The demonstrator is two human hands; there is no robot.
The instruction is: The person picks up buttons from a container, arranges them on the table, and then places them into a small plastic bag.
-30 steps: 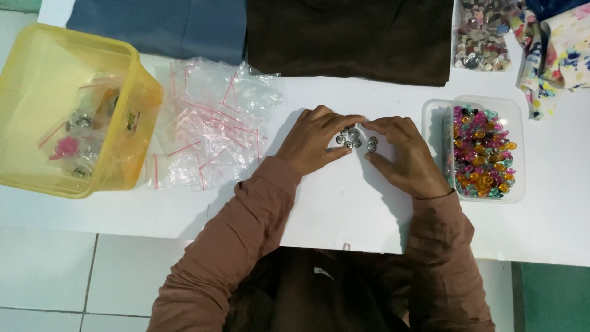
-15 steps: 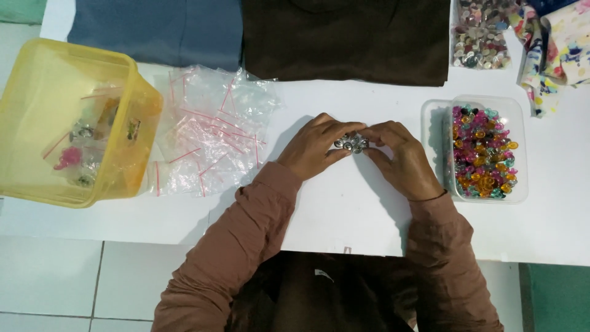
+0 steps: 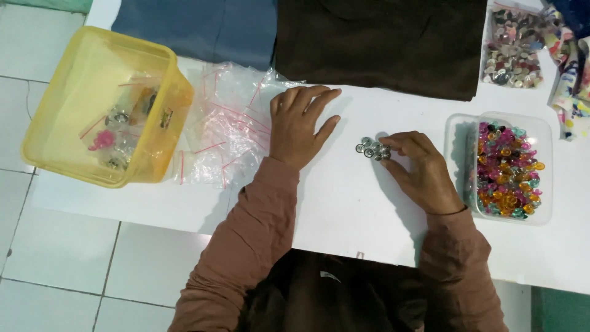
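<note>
Left hand (image 3: pixel 299 126) flat, fingers spread; right hand (image 3: pixel 416 169) curled, fingertips pinched.

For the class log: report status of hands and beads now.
Left hand flat, reaching the plastic bags. Right hand touching the silver beads. Nothing between them.

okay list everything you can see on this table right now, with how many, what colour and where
small round pieces: a small cluster, silvery, table centre, at the right fingertips
zip bags: a loose pile, clear with red strips, beside the tub
tub: one, yellow, left edge, holding a few filled bags
clear box: one, right side, full of multicoloured beads
cloth: two pieces, blue and dark brown, far edge
table: one, white
left hand: flat, open, by the zip bags
right hand: fingertips on the small round pieces
</note>
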